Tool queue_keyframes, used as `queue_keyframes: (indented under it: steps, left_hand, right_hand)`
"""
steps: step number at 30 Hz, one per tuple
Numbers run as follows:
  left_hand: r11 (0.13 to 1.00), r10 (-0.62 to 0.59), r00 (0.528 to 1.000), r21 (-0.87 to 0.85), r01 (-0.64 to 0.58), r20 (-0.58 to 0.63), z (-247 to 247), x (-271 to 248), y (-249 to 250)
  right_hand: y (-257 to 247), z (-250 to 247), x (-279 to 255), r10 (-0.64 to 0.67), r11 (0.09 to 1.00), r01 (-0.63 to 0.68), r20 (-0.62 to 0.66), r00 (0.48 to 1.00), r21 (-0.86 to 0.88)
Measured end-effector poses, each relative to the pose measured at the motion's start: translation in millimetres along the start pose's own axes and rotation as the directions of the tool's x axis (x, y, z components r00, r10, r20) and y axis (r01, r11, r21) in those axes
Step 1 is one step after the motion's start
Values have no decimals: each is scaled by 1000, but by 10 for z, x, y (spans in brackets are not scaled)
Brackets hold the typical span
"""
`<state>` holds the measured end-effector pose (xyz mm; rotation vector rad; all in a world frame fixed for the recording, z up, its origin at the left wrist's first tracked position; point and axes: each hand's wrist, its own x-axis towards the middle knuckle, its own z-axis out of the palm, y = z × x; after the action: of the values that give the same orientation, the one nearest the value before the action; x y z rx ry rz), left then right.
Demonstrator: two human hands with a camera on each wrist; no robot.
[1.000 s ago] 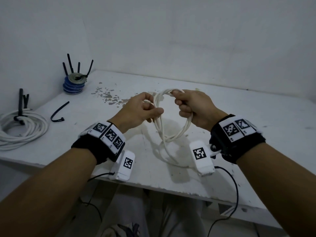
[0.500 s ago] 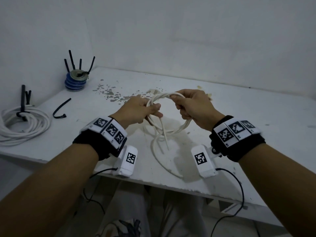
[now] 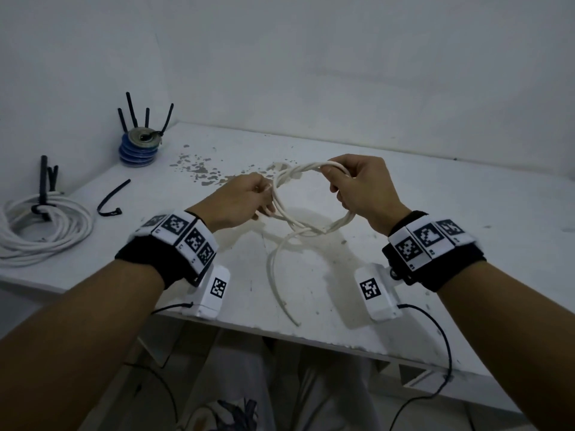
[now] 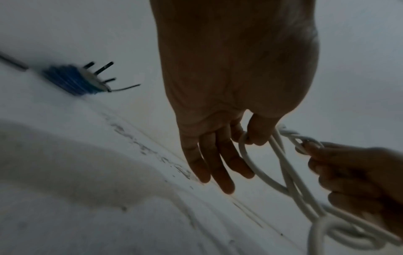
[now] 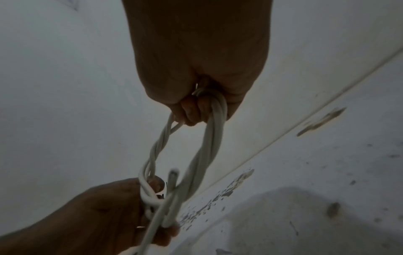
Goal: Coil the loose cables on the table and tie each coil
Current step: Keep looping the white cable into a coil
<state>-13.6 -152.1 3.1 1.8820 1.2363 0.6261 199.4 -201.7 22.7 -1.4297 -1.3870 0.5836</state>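
Observation:
A white cable [image 3: 311,167] is wound into a small coil that I hold above the table [image 3: 466,213], one hand at each side. My left hand [image 3: 264,197] pinches the coil's left side between thumb and forefinger [image 4: 250,138], and its other fingers hang straight. My right hand [image 3: 334,178] has its fingers curled round the right side of the coil [image 5: 207,107]. The strands [image 5: 152,155] twist round each other between the hands. A loose tail [image 3: 277,275] of the cable hangs down and ends near the table's front edge.
At the far left lies a larger white coil [image 3: 46,231] bound with a black tie. A loose black tie [image 3: 112,199] lies beside it. Blue tape rolls [image 3: 138,147] with black ties sticking up stand in the back left corner. Walls close the table's back and left.
My hands have moved apart and the hanging loop has widened into a flatter ring. The loose tail has swung out toward the table's front edge.

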Motion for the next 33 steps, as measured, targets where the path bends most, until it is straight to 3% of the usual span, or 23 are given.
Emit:
queue_keyframes:
  steps: [2,5,8,12,14,16,18,21,23,26,30,33]
  left_hand:
    - [997,-38,999,-72,37,-10,25,-16,11]
    - [998,-62,998,17,62,-16,-1,-20,30]
    - [997,-70,997,-14,70,23,-5,-51,74]
    - [970,-169,980,-194,146,-104,28,7,91]
    - [966,-201,969,-192,173,-140,7,0,97]
    - [932,-216,976,-303,199,-23,-6,-13,75]
    - [838,-214,970,-489,243,116,-21,-54,65]
    - [724,-136,971,-650,233,198,-21,-70,62]
    - [673,-82,966,-701,235,245,0,-96,75]
    - [581,-55,939,-754,306,339,12,-144,112]
    - [398,-45,910,-828,396,413,-16,-155,132]
    - [406,-28,907,-824,395,421,0,-138,103]
  right_hand:
    - [-4,6,5,-97,992,94,-39,994,-80]
    - [45,45,-17,-248,956,234,-64,967,-176]
    - [102,93,-26,-332,922,307,-74,940,-235]
    - [119,121,-8,-398,889,361,-85,914,-281]
    - [118,125,10,-392,893,353,-95,915,-279]
    - [115,113,39,-363,909,322,-125,923,-265]
    - [117,99,66,-327,924,283,-149,933,-257]
    - [127,84,90,-229,954,189,-159,960,-234]
    - [122,74,100,-124,981,96,-163,979,-171]
    - [115,71,90,-3,991,-6,-70,998,-133]
    - [124,1,87,184,983,-185,55,981,2]
    - [129,-49,98,254,966,-257,85,963,23]
